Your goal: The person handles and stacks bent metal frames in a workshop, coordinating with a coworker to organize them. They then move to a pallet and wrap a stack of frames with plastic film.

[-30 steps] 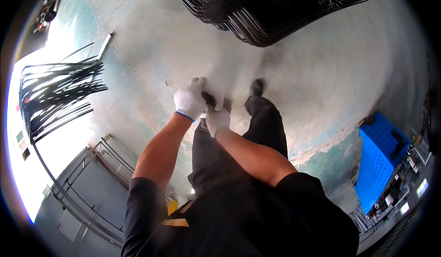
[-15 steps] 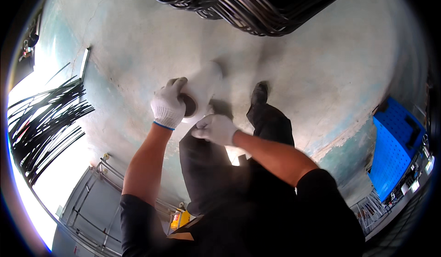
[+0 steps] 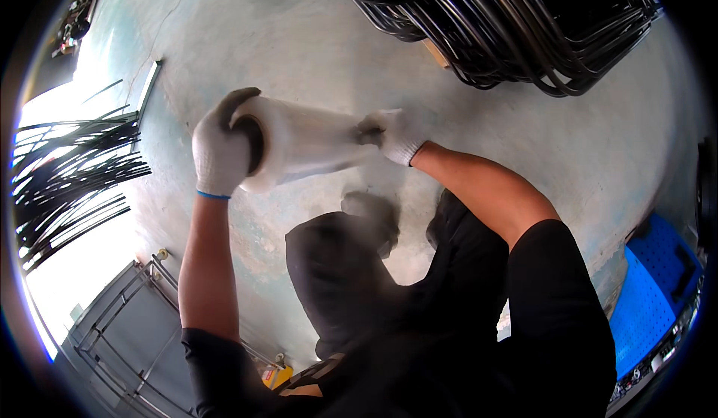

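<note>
A roll of clear stretch film lies roughly level across the space between my two white-gloved hands, above the concrete floor. At its left end, where the dark hollow core shows, my left hand is closed on it, with the thumb side over the rim. The narrower-looking right end is in my right hand, whose fingers are curled and slightly blurred. How those fingers sit on the core is hidden. My bent knees and dark shoes are below the roll.
A stack of bent black metal tubes rests ahead to the right. Thin black rods stick out at the left, above a grey cart with metal rails. A blue perforated panel stands at the right, and a yellow object lies near my left elbow.
The film roll has swung from slanting away to lying sideways. My right hand has moved forward and right onto its far end, while my left hand has shifted left. My view has turned.
</note>
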Demonstrator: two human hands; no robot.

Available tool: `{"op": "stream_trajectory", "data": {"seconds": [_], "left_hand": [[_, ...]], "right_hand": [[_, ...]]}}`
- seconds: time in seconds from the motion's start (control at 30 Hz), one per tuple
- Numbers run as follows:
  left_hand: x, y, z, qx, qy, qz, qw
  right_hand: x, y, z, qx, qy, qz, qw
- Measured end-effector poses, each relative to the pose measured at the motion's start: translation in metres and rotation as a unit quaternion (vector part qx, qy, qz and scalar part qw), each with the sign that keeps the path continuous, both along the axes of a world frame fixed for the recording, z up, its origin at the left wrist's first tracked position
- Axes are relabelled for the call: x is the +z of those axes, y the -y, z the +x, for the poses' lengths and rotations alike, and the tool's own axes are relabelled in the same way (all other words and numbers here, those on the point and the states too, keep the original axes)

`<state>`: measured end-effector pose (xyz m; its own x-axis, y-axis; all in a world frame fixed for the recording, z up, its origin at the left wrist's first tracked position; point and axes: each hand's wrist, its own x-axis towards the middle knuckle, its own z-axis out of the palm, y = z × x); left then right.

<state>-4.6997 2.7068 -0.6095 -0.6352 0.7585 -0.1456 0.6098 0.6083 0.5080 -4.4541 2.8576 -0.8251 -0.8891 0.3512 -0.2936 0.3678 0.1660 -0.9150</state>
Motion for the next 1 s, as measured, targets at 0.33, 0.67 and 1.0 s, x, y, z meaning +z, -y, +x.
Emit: {"op": "stream_trajectory", "data": {"seconds": [0.33,0.67,1.0], "left_hand": [[-0.06,0.051,-0.107,0.183,0.156,0.118,0.963],[-0.084,0.113,-0.117,0.285,0.245,0.189,0.907],[-0.141,0.198,-0.154,0.365,0.389,0.229,0.815]], "right_hand": [[-0.03,0.0,-0.105,-0.115,-0.145,-0.239,0.953],[-0.018,0.034,-0.14,-0.036,-0.091,-0.007,0.995],[-0.001,0.069,-0.159,-0.004,-0.074,-0.154,0.985]]}}
